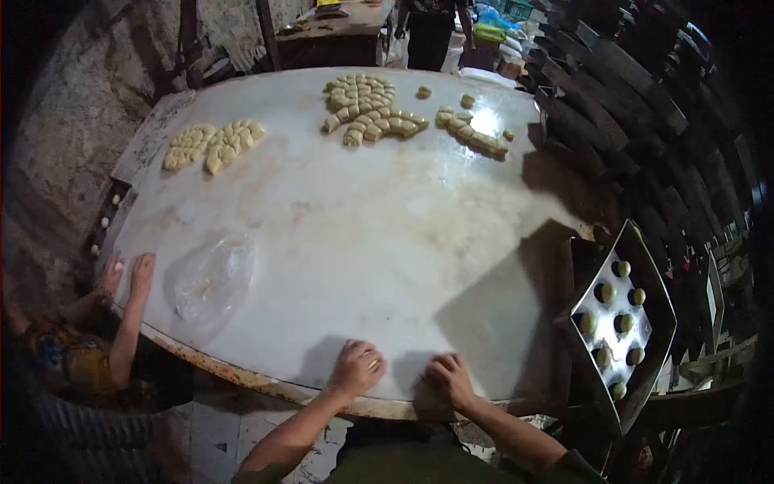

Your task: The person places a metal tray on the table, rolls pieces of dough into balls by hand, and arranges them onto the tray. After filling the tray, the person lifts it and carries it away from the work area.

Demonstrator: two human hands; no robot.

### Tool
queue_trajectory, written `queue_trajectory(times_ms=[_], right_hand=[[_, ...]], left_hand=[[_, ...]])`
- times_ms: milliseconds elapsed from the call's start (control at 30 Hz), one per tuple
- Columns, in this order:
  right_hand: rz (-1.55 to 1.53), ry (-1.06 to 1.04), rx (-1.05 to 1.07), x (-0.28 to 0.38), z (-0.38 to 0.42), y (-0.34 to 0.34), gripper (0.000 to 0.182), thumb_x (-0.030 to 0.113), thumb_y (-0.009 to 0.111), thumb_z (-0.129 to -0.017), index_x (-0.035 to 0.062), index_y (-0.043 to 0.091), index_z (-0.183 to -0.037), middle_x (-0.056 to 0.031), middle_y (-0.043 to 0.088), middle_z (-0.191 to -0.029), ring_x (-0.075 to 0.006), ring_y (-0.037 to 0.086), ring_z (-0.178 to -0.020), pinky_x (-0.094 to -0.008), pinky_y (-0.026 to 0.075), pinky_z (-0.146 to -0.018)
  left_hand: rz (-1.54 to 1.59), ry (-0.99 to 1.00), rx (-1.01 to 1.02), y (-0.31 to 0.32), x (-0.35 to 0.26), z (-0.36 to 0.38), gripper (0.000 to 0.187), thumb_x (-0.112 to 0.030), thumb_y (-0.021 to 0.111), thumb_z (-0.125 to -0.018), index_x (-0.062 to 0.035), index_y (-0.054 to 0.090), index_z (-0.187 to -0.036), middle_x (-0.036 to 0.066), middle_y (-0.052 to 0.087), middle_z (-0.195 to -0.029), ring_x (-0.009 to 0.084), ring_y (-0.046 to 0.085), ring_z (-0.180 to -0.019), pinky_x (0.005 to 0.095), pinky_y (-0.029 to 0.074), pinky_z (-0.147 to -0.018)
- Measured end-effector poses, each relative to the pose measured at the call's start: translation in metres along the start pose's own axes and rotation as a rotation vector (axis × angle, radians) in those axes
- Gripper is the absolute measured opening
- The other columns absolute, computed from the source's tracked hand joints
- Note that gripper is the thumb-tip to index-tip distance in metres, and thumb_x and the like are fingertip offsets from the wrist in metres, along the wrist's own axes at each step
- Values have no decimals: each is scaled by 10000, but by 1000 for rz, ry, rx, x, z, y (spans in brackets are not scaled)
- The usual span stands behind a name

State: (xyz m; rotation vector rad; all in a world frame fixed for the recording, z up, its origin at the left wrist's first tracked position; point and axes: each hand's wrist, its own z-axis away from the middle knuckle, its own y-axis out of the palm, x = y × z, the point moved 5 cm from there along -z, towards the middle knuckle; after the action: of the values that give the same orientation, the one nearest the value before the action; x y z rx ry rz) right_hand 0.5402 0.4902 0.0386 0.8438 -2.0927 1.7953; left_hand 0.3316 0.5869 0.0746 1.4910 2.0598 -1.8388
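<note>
My left hand (359, 368) rests near the front edge of the pale table (322, 218), its fingers curled round a small pale piece that barely shows. To its right, my right hand (448, 377) is on the tabletop with the fingers bent down; whatever lies under them is hidden. Rows of dough pieces (363, 97) lie at the far middle, with another group (214, 145) at the far left and a shorter row (472, 133) at the far right. A metal tray (639, 367) holding several round dough balls stands at the right edge.
A clear plastic bag (216, 278) lies on the table's left part. At the left edge are a co-worker's hands (129, 274). Another person (431, 32) stands beyond the far edge. Stacked dark trays (621, 105) fill the right side.
</note>
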Motion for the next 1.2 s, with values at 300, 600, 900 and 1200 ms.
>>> queue_trajectory(times_ms=[300, 600, 900, 1200], right_hand=[[31, 179, -222, -14, -66, -38, 118, 105, 637, -770, 77, 590, -874, -95, 568, -865, -304, 506, -876, -394, 420, -773], [302, 159, -276, -85, -5, -56, 198, 274, 535, -846, 107, 586, -939, -92, 548, -878, -270, 504, -867, -429, 412, -732], [291, -45, -44, -49, 53, -47, 231, 189, 562, -790, 135, 568, -1014, -70, 547, -1019, -254, 486, -973, -439, 388, -844], [87, 155, -265, -21, -3, -46, 105, 192, 576, -786, 89, 574, -807, -106, 537, -877, -299, 506, -877, -427, 408, -775]], left_hand=[[54, -22, -10, 24, -7, -56, 181, -210, 683, -715, -59, 587, -690, 86, 608, -824, 291, 550, -794, 403, 438, -745], [-253, -35, -82, -30, 21, -31, 162, -178, 691, -684, -77, 568, -657, 85, 556, -755, 292, 530, -785, 421, 427, -715], [-18, 128, 67, -10, 7, -2, 147, -202, 704, -663, -103, 594, -667, 56, 573, -784, 278, 541, -797, 414, 410, -756], [95, 245, 187, 43, -35, -29, 138, -220, 654, -675, -99, 587, -678, 63, 584, -752, 278, 542, -768, 418, 402, -755]])
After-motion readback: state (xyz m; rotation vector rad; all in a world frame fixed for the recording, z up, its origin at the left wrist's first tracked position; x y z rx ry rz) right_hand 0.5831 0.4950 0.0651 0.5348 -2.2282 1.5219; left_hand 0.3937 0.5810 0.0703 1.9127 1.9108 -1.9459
